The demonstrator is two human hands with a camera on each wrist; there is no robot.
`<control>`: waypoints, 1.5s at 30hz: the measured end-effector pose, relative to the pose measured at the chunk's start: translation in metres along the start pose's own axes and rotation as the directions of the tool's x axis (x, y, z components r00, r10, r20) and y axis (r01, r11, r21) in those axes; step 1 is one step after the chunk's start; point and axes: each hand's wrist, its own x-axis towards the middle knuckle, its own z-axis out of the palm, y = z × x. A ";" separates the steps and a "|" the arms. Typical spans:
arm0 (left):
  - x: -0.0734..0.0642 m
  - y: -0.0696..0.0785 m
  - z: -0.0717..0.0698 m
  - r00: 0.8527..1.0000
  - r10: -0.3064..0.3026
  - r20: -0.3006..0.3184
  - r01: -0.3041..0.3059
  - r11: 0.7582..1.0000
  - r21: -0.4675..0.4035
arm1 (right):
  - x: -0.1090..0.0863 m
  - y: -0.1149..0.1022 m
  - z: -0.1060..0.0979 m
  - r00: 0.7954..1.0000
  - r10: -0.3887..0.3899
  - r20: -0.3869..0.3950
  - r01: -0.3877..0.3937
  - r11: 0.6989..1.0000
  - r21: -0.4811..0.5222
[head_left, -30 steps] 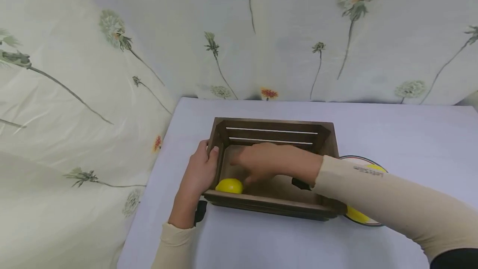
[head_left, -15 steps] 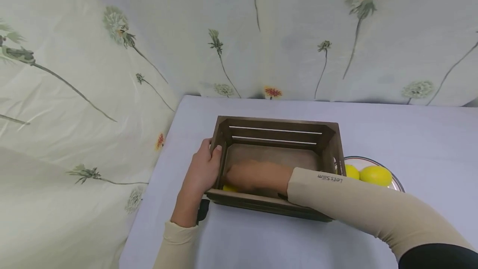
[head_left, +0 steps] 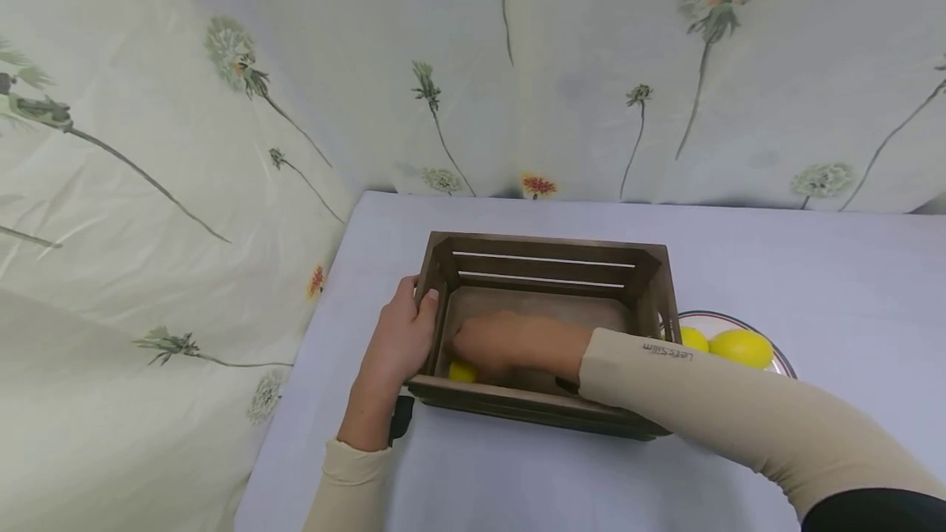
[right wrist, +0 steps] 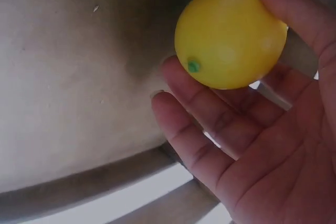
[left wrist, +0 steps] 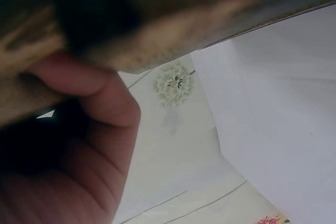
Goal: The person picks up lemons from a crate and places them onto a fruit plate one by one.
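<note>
A brown wooden slatted crate [head_left: 543,417] stands on the table in the head view. My left hand [head_left: 399,335] grips its left end wall, thumb over the rim; the left wrist view shows curled fingers [left wrist: 113,103] against the wood. My right hand [head_left: 502,343] reaches down inside, at the crate's front left corner. There it holds a yellow lemon [right wrist: 231,35] with a small green stem end, thumb on one side and fingers on the other. From the head camera the hand covers much of that lemon.
Right of the crate, partly behind the right sleeve [head_left: 687,372], a plate with a dark-striped rim [head_left: 727,318] bears yellow lemons [head_left: 741,348]. A white cloth covers the table [head_left: 828,269]. Behind hangs a flower-patterned curtain [head_left: 562,105].
My right hand has moved down and left onto the lemon and taken hold of it. The left hand has kept its grip on the crate. More of the plate's lemons now shows.
</note>
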 end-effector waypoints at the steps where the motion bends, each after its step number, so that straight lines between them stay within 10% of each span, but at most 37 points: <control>1: 0.000 0.000 0.000 1.000 0.000 0.003 0.000 1.000 -0.002 | -0.003 0.001 -0.001 1.000 -0.004 -0.011 0.004 1.000 0.000; 15: -0.001 0.001 0.002 1.000 0.010 -0.010 -0.010 1.000 0.022 | -0.090 0.018 -0.040 0.973 -0.029 -0.227 0.047 0.996 0.074; 26: -0.003 0.003 0.002 1.000 0.010 -0.011 -0.010 1.000 0.013 | -0.193 0.031 -0.046 0.912 0.144 -0.385 -0.042 0.965 0.260; 32: -0.004 0.005 0.004 1.000 0.001 -0.007 -0.001 1.000 0.005 | -0.247 0.050 -0.018 0.856 0.282 -0.432 -0.144 0.935 0.325; 38: -0.005 0.004 0.005 1.000 -0.010 -0.001 0.010 1.000 0.014 | -0.290 0.079 0.025 0.755 0.406 -0.515 -0.272 0.908 0.317; 45: -0.006 0.004 0.003 1.000 -0.001 0.001 0.001 1.000 0.020 | -0.320 0.121 0.084 0.683 0.565 -0.463 -0.439 0.824 0.359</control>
